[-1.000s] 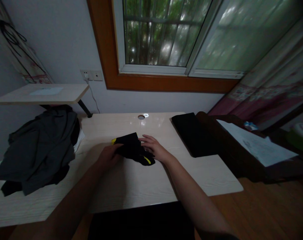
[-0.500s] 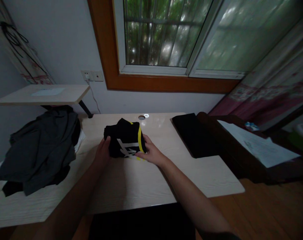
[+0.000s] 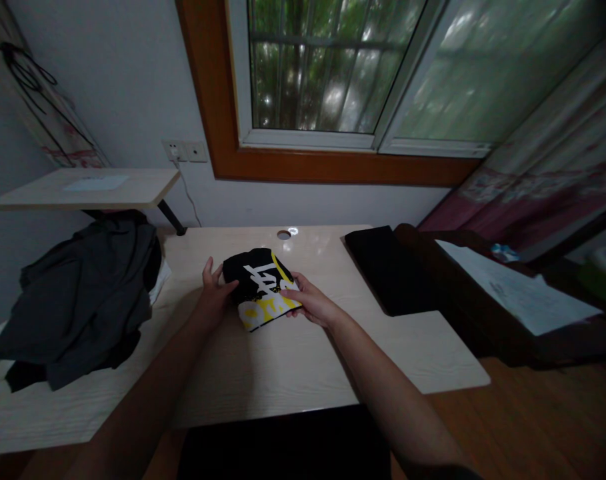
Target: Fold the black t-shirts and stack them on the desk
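Observation:
A folded black garment [image 3: 247,273], with white lettering and yellow print, is between my hands over the table. It is folded into a small, thick bundle and tilted, its printed face toward me. My right hand [image 3: 313,300] grips its right edge, thumb on the print and the other fingers behind or under it. At the left edge, my left hand [image 3: 215,293] has its fingers spread, and its thumb touches the front of the cloth. Some of the left fingers are hidden behind the bundle.
On the left lies a heap of dark grey clothes [image 3: 83,293] beneath a small raised shelf [image 3: 147,187]. A flat black folded item [image 3: 390,270] rests on the right side of the pale table [image 3: 303,373]. White paper [image 3: 517,287] lies on dark furniture farther right.
The garment has turned and tipped, showing more of its white and yellow print, and lies slightly lower and to the right. My left fingers have spread away from its edge.

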The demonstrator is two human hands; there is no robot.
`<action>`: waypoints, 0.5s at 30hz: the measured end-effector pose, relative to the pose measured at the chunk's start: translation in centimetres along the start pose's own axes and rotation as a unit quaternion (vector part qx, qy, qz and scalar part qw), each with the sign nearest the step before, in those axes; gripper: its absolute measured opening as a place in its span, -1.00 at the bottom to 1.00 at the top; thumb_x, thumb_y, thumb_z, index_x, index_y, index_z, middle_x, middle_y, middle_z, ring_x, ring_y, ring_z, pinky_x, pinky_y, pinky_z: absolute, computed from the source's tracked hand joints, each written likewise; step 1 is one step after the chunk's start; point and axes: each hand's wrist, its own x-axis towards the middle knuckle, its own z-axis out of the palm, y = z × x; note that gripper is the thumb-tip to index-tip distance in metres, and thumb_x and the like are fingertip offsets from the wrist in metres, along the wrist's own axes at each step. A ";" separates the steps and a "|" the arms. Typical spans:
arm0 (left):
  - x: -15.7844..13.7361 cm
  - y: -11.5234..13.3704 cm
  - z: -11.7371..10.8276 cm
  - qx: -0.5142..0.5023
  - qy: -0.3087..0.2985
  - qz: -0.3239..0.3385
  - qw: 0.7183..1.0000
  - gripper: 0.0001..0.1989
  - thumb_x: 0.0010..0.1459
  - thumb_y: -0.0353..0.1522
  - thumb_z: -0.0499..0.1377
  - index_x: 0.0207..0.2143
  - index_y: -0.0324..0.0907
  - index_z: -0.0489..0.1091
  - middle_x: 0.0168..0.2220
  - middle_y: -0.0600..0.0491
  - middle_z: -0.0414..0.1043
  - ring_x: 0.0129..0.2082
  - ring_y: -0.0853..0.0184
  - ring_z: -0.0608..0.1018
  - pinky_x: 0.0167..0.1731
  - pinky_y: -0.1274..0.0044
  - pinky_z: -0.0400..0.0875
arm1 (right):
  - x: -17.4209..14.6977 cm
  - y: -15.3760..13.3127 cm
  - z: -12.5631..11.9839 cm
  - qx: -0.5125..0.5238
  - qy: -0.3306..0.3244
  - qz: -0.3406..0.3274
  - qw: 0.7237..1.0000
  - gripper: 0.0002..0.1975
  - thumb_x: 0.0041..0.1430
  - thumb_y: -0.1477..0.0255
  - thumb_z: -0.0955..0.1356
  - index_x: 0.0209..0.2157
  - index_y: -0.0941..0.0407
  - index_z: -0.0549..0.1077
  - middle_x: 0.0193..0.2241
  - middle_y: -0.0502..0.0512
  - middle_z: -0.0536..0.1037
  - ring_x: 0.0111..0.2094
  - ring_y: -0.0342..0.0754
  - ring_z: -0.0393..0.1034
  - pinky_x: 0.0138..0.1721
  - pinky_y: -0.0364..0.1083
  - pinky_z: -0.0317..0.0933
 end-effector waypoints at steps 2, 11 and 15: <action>0.3 -0.5 -0.3 0.102 0.025 0.055 0.993 0.04 0.08 -0.29 0.33 0.44 0.08 -0.24 0.47 -0.16 -0.12 0.41 -0.04 0.17 0.20 0.12 0.38 | -0.2 0.0 -0.1 -0.011 -0.014 -0.011 1.000 -0.24 0.07 0.28 0.53 0.20 -0.04 0.12 -0.10 0.08 0.57 -0.53 -0.13 0.53 -0.69 -0.21 0.36; 0.5 -0.2 -1.5 0.358 -0.052 0.229 0.904 -0.54 0.16 -0.46 0.10 0.11 -0.07 0.46 0.24 -0.07 0.30 0.29 0.10 0.33 0.35 0.14 0.16 | -1.5 -0.7 -1.7 -0.345 0.043 -0.172 0.922 -0.69 0.24 0.31 0.39 0.00 0.06 0.49 -0.67 -0.23 0.27 -0.68 -0.22 0.27 -0.60 -0.23 0.19; 0.2 0.1 -1.9 0.333 -0.183 0.244 0.892 -0.55 0.20 -0.47 0.03 0.10 -0.10 0.46 0.28 -0.06 0.31 0.29 0.15 0.35 0.32 0.17 0.20 | -1.3 -1.0 -2.0 -0.406 0.135 -0.290 0.856 -0.83 0.28 0.34 0.35 -0.21 0.07 0.58 -0.51 -0.03 0.49 -0.47 -0.10 0.40 -0.38 -0.12 0.33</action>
